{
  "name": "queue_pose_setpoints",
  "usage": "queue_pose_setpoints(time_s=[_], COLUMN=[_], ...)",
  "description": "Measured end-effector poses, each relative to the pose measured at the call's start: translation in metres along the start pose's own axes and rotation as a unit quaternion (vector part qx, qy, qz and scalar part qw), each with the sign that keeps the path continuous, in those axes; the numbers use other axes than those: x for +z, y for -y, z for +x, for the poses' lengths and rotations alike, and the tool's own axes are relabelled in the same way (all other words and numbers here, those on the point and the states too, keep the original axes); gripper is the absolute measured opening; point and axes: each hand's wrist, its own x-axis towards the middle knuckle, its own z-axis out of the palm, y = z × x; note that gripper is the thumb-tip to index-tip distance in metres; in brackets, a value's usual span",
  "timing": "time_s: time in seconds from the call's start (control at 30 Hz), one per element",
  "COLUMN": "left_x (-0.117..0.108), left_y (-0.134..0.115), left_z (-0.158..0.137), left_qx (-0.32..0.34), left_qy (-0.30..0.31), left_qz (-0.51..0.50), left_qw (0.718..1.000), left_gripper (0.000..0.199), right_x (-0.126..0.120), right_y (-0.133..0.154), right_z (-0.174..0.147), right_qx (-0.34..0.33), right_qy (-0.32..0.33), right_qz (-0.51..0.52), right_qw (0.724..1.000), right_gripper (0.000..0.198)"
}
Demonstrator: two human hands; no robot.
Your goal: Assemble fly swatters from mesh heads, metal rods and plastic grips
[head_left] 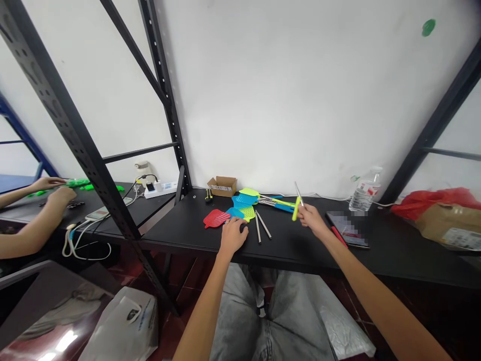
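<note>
Head: left fingers (236, 222) partly hide black object (243, 227).

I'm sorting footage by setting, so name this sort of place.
Likely a workshop: a black worktop, perforated metal post, swatter heads, and a co-worker's hand by green pieces.

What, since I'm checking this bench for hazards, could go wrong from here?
The two loose metal rods lie near the front of the table, so a nudge from the nearby left hand might roll one off. The right hand holds a yellow-green handle with a thin metal shaft pointing up, which could poke someone leaning in. The clear bottle stands just behind the dark-screened device; if knocked, it might fall on it.
</note>
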Motion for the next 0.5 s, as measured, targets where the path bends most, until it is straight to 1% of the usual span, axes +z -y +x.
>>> queue_pose_setpoints(time_s=[0.07,0.13,0.2,0.27,0.33,0.4,0.47,0.5], left_x=[-0.002,-0.004,-0.007,-0.010,-0.012,-0.012,-0.011,-0.011], left_y=[-0.003,-0.006,-0.010,-0.012,-0.013,-0.012,-0.009,-0.008], left_z=[0.000,-0.001,-0.003,-0.004,-0.005,-0.005,-0.004,-0.003], left_qx=[0.017,0.036,0.044,0.048,0.052,0.051,0.047,0.044], left_qy=[-0.007,-0.007,0.008,0.036,0.059,0.066,0.061,0.059], left_qz=[-0.028,-0.072,-0.121,-0.151,-0.146,-0.129,-0.122,-0.121], left_qw=[0.999,0.997,0.992,0.987,0.986,0.988,0.990,0.990], left_gripper=[0.023,0.028,0.035,0.037,0.036,0.040,0.041,0.040], right_x=[0.033,0.067,0.097,0.121,0.138,0.146,0.145,0.141], right_y=[0.006,0.012,0.019,0.027,0.033,0.037,0.038,0.037], right_z=[-0.011,-0.022,-0.032,-0.040,-0.045,-0.046,-0.044,-0.041], right_qx=[0.023,0.029,0.025,0.007,-0.009,-0.015,-0.013,-0.011], right_qy=[0.059,0.106,0.150,0.181,0.192,0.192,0.179,0.161], right_qz=[0.129,0.211,0.254,0.271,0.272,0.272,0.277,0.280], right_qw=[0.990,0.971,0.955,0.946,0.943,0.943,0.944,0.946], right_gripper=[0.041,0.044,0.044,0.043,0.042,0.040,0.040,0.039])
